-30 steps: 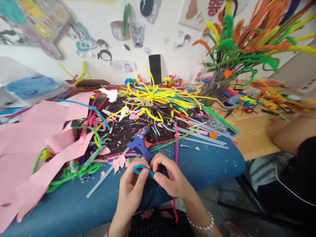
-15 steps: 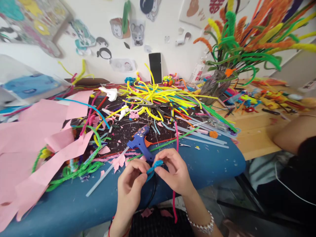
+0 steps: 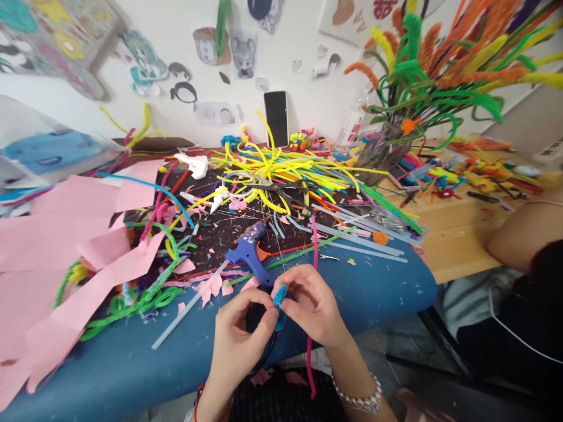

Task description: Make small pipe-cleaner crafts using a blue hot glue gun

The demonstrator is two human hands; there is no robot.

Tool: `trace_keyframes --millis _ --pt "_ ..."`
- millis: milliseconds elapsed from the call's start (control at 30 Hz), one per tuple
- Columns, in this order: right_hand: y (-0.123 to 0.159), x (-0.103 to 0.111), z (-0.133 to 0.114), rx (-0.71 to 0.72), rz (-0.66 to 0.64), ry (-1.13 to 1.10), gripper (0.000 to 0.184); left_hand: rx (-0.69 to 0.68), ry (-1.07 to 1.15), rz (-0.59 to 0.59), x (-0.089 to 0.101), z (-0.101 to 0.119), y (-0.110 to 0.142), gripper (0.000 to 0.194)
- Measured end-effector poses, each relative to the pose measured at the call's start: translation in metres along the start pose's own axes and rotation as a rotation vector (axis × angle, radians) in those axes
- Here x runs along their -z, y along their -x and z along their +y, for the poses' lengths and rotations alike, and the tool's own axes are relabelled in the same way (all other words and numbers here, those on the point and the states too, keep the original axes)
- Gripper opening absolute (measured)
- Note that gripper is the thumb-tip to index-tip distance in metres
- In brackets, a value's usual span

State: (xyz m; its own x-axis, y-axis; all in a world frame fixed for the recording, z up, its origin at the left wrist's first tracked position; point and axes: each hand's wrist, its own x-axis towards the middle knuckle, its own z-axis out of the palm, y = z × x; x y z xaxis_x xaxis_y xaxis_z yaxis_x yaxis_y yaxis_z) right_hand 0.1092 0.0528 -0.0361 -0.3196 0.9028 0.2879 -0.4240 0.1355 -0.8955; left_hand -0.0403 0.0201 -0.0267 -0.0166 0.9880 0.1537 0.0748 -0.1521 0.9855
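Note:
A short blue pipe cleaner [image 3: 280, 295], bent into a small folded shape, sits between my two hands over the front edge of the table. My left hand [image 3: 244, 325] pinches it from the left between thumb and fingers. From the right, my right hand [image 3: 310, 305] grips its upper part the same way. Part of the blue piece is hidden by the fingertips. Just beyond my hands lies a blue hot glue gun [image 3: 250, 256] with a clear glue stick [image 3: 189, 306] in its back. A pink pipe cleaner [image 3: 315, 246] runs down behind my right hand.
Pink paper sheets [image 3: 70, 234] and green twisted pipe cleaners [image 3: 145, 299] cover the left side. Behind are yellow pipe cleaners [image 3: 281, 167], scissors [image 3: 281, 186] and an upright phone [image 3: 277, 119]. At right stand a vase [image 3: 382, 149] and a person's arm [image 3: 525, 234].
My left hand has moved right, closer to my right hand. The blue pipe cleaner has turned more upright, and its visible part is smaller.

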Motion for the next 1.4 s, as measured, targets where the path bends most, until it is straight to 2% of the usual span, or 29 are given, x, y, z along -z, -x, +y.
trace_keyframes --millis 400,533,667,1100,1200,1400 --pt "-0.004 -0.003 -0.007 0.001 -0.078 0.198 0.023 0.061 -0.054 0.018 -0.001 0.007 -0.004 0.008" --pt "-0.004 -0.004 -0.008 -0.027 -0.102 0.227 0.011 0.074 -0.067 -0.012 0.000 0.007 -0.003 0.008" --pt "-0.005 -0.007 -0.008 -0.062 -0.083 0.188 0.005 0.076 -0.087 -0.031 0.000 0.005 -0.003 0.009" --pt "-0.009 -0.009 -0.007 -0.163 -0.001 0.128 0.010 0.067 -0.209 -0.081 -0.005 0.005 -0.004 0.014" --pt "-0.010 -0.008 -0.007 -0.172 0.015 0.119 0.014 0.082 -0.164 -0.076 -0.004 0.002 -0.002 0.015" --pt "-0.010 -0.003 -0.007 -0.223 0.070 0.055 0.017 0.119 0.123 0.009 -0.003 -0.005 -0.003 0.013"
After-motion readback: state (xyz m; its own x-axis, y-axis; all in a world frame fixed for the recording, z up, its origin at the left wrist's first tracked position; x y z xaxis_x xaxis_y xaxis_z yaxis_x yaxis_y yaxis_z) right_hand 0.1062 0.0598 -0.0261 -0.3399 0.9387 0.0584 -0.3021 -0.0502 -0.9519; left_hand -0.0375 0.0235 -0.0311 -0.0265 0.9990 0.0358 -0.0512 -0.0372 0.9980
